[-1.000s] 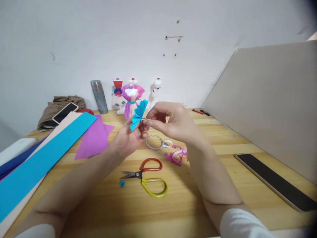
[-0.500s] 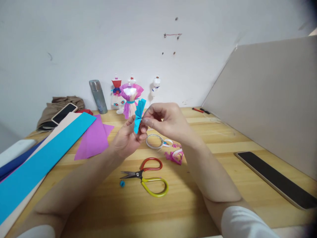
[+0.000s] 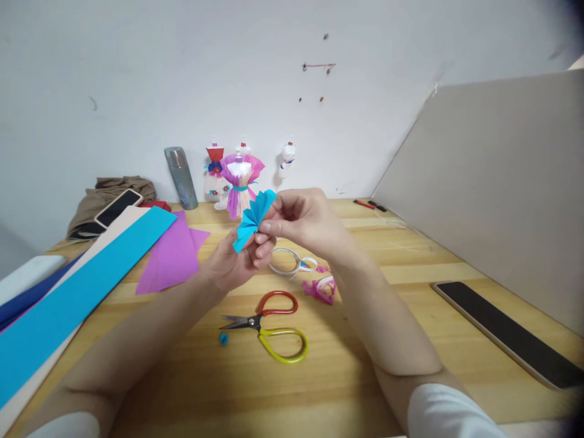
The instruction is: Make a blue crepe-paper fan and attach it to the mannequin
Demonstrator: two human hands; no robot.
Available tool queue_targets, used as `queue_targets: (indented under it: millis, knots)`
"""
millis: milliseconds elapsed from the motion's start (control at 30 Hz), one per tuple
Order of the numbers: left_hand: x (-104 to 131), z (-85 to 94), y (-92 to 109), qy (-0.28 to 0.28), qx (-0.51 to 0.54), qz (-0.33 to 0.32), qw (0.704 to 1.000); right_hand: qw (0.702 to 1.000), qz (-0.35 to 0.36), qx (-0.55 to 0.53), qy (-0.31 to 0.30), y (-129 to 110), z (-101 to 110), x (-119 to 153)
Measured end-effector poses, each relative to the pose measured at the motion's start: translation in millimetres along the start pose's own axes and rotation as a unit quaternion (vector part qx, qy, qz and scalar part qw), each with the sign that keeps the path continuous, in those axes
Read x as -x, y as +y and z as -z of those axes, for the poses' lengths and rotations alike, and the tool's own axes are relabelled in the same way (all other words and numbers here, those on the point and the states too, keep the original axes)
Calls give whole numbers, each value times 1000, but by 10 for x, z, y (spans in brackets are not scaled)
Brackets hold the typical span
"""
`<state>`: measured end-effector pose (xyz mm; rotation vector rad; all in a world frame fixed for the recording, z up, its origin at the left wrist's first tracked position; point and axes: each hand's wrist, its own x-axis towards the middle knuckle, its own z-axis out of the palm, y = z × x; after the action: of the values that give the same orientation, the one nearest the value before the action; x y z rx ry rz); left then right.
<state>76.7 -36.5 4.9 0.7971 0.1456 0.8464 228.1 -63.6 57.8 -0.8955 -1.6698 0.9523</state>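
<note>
A small pleated fan of blue crepe paper [image 3: 255, 216] is spread out between my hands, above the table. My left hand [image 3: 235, 258] is closed around its lower side from behind, fingers curled under it. My right hand [image 3: 303, 222] pinches the gathered base of the fan between thumb and fingertips. Beneath the hands lie scissors [image 3: 255, 322] with one red and one yellow handle, blades slightly apart. Beside their tips rests a little blue scrap [image 3: 223, 339]. A roll of tape [image 3: 283, 261] lies just behind the scissors, near pink paper scraps [image 3: 322, 291].
Strips of blue paper [image 3: 91, 298] and purple sheets [image 3: 171, 258] cover the left side. Small dress forms in paper dresses [image 3: 239, 182] stand at the wall by a flask [image 3: 181, 179]. A phone [image 3: 506, 331] lies right; pens [image 3: 369, 205] lie at the back.
The blue paper fan has turned and opened wider towards me, tilting to the lower left. Both hands still hold it, and the left hand has shifted slightly left and down.
</note>
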Motion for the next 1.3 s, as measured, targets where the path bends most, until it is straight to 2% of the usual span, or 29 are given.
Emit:
queue_targets:
  millis: [100,200,333,467,667,700,733,833,900,933,1000,1033,1100,1167,1200,1300]
  knots:
    - [8,5,4,-30,-8,15,999,998,25,-31,-39,49,27,-43]
    - [22,-1,11,-34,-22,23,999,995,55,-55,-66,109,46,-87]
    - [37,2,9,-47,-48,46,997,992,57,-50,-102,129,84,-113]
    - [14,55,-13,-85,-57,54,993,986,74,-25,-146,111,149,-116]
    - [6,182,76,-156,-176,52,971,959,200,75,-184,110,169,-81]
    - [18,195,118,-162,-209,67,962,950,226,101,-189,106,156,-70]
    - [29,205,167,-134,-249,86,955,940,248,132,-195,99,141,-57]
    - [48,220,341,11,-308,84,947,914,270,236,-191,73,88,-15]
    - [46,218,464,51,-339,134,930,901,255,296,-190,62,57,15]
    - [45,209,523,45,-362,140,921,894,245,323,-192,60,44,30]
    - [52,170,630,-33,-431,147,890,877,229,375,-194,58,22,61]
    - [61,141,676,-95,-463,156,867,869,224,398,-188,56,12,75]
    - [89,70,754,-136,-503,125,845,854,230,436,-164,43,-10,100]
    - [125,0,815,-158,-535,142,817,842,253,455,-138,17,-35,110]
    - [144,-29,839,-152,-537,148,817,840,261,459,-129,2,-47,109]
    - [185,-84,886,-88,-507,159,843,851,256,445,-111,-15,-73,84]
